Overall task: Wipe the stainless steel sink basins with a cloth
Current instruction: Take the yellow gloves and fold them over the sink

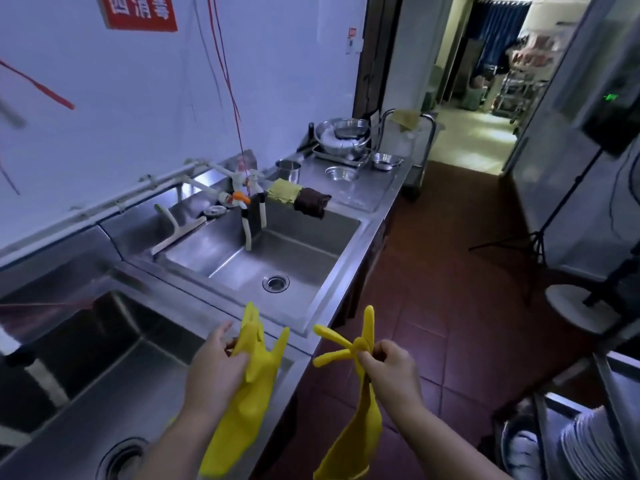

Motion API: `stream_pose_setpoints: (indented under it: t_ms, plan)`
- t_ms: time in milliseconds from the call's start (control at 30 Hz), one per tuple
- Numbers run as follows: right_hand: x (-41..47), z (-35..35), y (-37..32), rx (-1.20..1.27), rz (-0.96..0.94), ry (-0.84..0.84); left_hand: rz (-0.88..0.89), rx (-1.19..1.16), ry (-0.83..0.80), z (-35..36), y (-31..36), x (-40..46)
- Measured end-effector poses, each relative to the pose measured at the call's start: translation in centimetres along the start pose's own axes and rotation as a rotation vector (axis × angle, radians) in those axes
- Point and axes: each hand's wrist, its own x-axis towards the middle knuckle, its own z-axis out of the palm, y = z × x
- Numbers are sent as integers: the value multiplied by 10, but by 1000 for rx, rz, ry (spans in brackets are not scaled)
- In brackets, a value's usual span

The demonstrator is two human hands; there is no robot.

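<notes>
Still prepping: my left hand (pixel 216 370) and right hand (pixel 391 374) each pinch a yellow glove (pixel 254 382), fingers clamped. Next I'd glove up, then grab the cloth (pixel 283 191) by the far basin (pixel 277 244).

You are looking at a dim, bluish scene; the brightest light comes from the doorway (pixel 474 109) at the far end, where the floor glows pale. The wall (pixel 145 109) takes a cool, even wash. Soft glare streaks the near sink basin (pixel 45 372) and the far basin (pixel 249 261), whose inner sides sit in shadow. Your wide lens bends straight lines near the edges. The left margin and lower right corner are smeared and soft.
</notes>
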Motion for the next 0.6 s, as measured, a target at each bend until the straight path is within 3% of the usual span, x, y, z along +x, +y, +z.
stream_pose_setpoints:
  t_ms: [233, 600]
  plan:
    - [148, -44, 11, -54, -66, -26, -65, -97, 91, 110, 58, 60]
    - [301, -33, -7, -13, -35, -86, -92, -65, 213, 193, 115, 165]
